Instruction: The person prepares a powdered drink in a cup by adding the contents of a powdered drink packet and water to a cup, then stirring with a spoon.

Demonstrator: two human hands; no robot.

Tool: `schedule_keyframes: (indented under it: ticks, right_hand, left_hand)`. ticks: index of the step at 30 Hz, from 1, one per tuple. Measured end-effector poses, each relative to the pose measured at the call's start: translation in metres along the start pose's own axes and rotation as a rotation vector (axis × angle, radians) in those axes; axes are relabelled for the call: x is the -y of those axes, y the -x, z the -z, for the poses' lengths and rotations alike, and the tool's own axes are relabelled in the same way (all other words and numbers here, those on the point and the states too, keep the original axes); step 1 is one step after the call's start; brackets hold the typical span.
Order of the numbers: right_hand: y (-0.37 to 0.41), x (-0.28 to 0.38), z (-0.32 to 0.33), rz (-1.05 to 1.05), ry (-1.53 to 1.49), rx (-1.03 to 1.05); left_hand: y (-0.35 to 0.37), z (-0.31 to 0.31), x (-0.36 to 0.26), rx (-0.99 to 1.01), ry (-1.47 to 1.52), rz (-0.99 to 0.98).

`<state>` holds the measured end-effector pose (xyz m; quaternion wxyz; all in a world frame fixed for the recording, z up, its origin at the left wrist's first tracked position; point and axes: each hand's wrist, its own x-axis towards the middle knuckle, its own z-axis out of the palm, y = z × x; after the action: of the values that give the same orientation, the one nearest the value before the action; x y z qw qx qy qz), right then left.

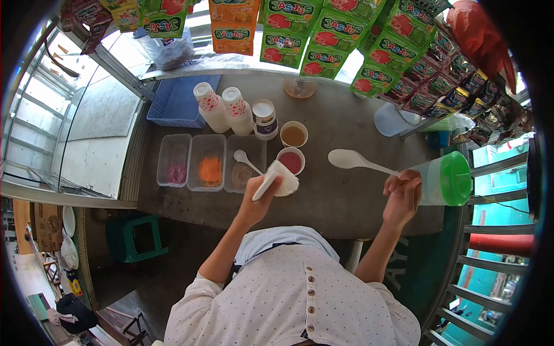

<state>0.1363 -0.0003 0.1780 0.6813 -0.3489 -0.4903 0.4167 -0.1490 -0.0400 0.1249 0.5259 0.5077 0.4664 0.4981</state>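
Note:
My left hand (261, 199) is closed on a white thing that looks like a folded cloth (285, 181), near the table's front edge. Just beyond it are a cup of pink drink (290, 161) and a cup of brownish drink (294, 135). My right hand (402, 193) grips the handle end of a long white spoon (347, 159), its bowl pointing left above the table. Close to the right of that hand is a clear container with a green lid (455, 179). A small white spoon (247, 160) reaches from the rightmost of three powder tubs toward my left hand.
Plastic tubs hold pink (174, 173), orange (210, 172) and brownish powder (242, 177). Behind them stand stacked paper cups (235, 112), a labelled tub (265, 121) and a blue basket (173, 106). Sachet strips (340, 34) hang above. A green stool (135, 237) is at lower left.

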Motion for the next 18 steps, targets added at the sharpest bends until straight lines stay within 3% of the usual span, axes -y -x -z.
schedule_keyframes:
  ticks: [3, 5, 11, 18]
  right_hand:
    - [0.008, 0.007, -0.005, 0.003, 0.112, 0.087]
    - [0.013, 0.005, -0.015, -0.019, 0.04, 0.313]
    - [0.023, -0.008, -0.029, -0.112, -0.266, 0.386]
    - [0.025, -0.014, -0.035, -0.185, -0.342, 0.394]
  left_hand:
    - [0.0, 0.0, -0.004, -0.078, -0.042, 0.002]
    - [0.001, -0.002, -0.006, -0.097, -0.107, -0.041]
    - [0.001, -0.013, -0.017, -0.087, -0.139, -0.105]
    - [0.006, -0.015, -0.017, -0.031, -0.185, -0.135]
